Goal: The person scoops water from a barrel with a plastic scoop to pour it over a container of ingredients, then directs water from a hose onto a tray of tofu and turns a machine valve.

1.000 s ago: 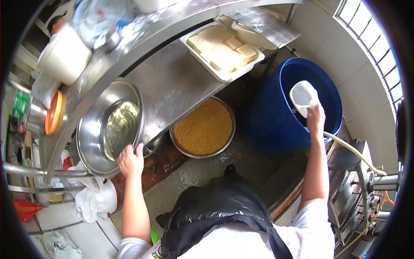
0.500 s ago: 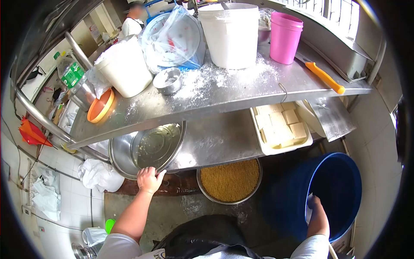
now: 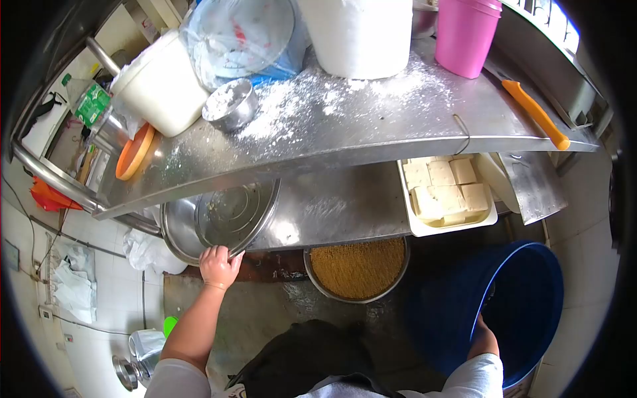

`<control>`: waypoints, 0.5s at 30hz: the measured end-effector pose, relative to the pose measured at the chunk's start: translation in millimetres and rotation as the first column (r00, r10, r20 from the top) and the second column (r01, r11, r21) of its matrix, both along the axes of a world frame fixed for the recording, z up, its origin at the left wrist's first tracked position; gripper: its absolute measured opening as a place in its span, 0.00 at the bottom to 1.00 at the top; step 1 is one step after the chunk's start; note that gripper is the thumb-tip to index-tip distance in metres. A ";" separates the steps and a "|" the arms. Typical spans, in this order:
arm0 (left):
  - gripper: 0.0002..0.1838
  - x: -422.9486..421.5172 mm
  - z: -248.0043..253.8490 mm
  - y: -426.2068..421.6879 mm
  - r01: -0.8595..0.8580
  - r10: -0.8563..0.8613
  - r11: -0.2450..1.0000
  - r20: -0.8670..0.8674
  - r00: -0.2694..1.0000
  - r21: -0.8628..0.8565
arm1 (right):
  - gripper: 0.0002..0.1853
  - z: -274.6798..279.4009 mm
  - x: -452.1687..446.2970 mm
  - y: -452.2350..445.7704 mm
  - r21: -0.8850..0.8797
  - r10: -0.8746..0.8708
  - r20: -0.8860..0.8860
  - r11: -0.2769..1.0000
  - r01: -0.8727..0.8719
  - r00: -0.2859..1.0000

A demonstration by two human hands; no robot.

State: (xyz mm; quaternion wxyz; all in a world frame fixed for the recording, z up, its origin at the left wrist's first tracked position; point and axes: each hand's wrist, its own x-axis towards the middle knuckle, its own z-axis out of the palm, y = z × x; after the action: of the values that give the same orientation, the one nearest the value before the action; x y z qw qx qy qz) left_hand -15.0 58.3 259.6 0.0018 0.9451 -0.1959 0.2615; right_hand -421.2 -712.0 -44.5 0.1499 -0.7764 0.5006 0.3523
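Observation:
My left hand (image 3: pixel 219 266) grips the near rim of a wide steel basin (image 3: pixel 179 229) on the lower steel shelf (image 3: pixel 338 205); the basin is tilted, with a little wet residue inside. At the right, my right hand (image 3: pixel 484 339) reaches down into a tall blue barrel (image 3: pixel 431 325). Its fingers are mostly hidden behind the barrel's wall, and the white scoop is not visible. A round pan of yellow-brown grains (image 3: pixel 358 268) sits on the floor between my arms.
Right of the basin, a white tray (image 3: pixel 451 229) holds pale blocks. The upper shelf (image 3: pixel 318 132) bears white tubs, a steel cup (image 3: pixel 230 105), a pink container (image 3: pixel 466 36) and an orange-handled knife (image 3: pixel 536 114). Loose white powder is scattered there.
My right hand has gone down into the blue barrel with the white scoop, which has dropped out of sight. My left hand stays on the basin's rim. The view has swung toward the upper shelf.

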 end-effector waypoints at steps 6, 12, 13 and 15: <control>0.24 -2.5 -0.7 4.2 0.008 -0.008 1.000 -0.021 1.000 0.003 | 0.33 -7.5 -3.5 0.2 0.179 -0.355 0.352 0.934 0.310 0.866; 0.27 -3.7 4.7 4.5 0.066 -0.067 0.997 -0.014 0.998 -0.040 | 0.28 -10.3 -12.4 -52.7 0.502 -0.608 0.671 0.794 0.343 0.424; 0.27 -4.1 3.3 5.4 0.066 -0.067 0.997 -0.020 0.998 -0.051 | 0.23 10.8 -13.9 -48.8 0.253 -0.432 0.733 0.890 0.379 0.525; 0.27 -3.4 0.8 7.6 0.052 -0.053 0.996 -0.010 0.999 -0.071 | 0.19 130.1 9.7 16.9 0.155 -0.355 0.743 0.916 0.370 0.568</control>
State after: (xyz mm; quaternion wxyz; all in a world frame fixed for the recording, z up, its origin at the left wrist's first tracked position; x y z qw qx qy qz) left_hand -18.4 65.9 260.4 0.0434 0.9405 -0.2110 0.2626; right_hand -411.5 -695.1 85.6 0.4070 -0.7333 0.5426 -0.0472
